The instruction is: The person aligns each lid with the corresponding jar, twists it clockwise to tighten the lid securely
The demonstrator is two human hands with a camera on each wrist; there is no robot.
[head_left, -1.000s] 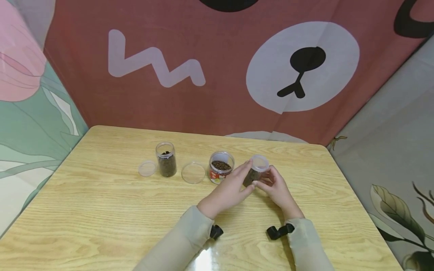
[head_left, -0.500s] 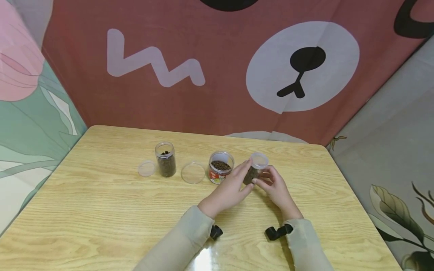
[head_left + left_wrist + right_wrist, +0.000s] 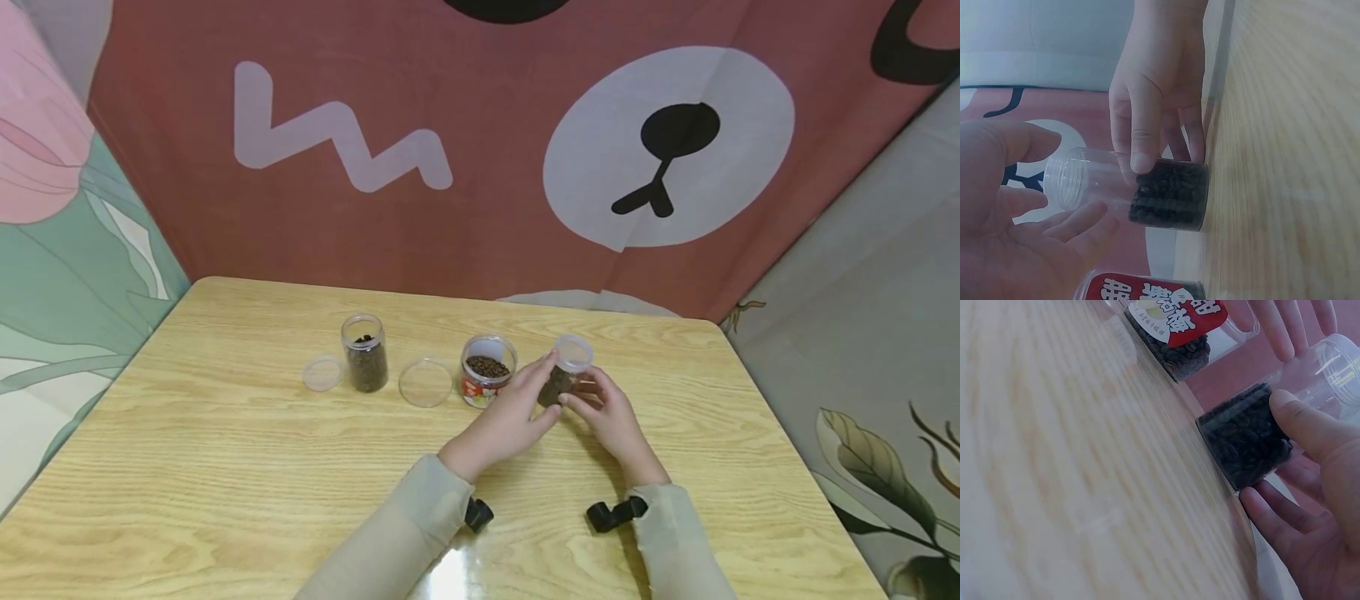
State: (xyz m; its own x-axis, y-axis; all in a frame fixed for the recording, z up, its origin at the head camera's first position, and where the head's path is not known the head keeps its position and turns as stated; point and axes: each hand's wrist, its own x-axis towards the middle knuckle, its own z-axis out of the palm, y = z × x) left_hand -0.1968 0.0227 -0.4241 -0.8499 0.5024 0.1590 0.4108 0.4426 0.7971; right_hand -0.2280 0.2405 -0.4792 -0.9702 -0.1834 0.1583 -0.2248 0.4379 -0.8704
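Observation:
A clear plastic jar (image 3: 557,385), part filled with dark bean-like pieces, stands upright on the table at right of centre. My right hand (image 3: 611,417) grips its lower body, thumb on the near side and fingers round the far side. Beside its upper part is my left hand (image 3: 510,417), with fairly straight fingers spread around the neck. In the left wrist view, the left fingertips (image 3: 1088,219) overlap the jar wall. A pale translucent top (image 3: 573,353) shows at the jar's mouth.
Left of the hands stands an uncovered wide jar (image 3: 480,390) with a red label and brown pieces. Farther left is a tall uncovered jar (image 3: 367,367) of dark pieces. Two clear lids lie flat, one larger lid (image 3: 425,383) and one smaller lid (image 3: 322,373). A cloth backdrop (image 3: 480,233) hangs behind.
The held jar's top has shifted slightly away from me, and the jar stands straighter than a second ago. Both hands keep nearly the same position. The other jars and lids stay put.

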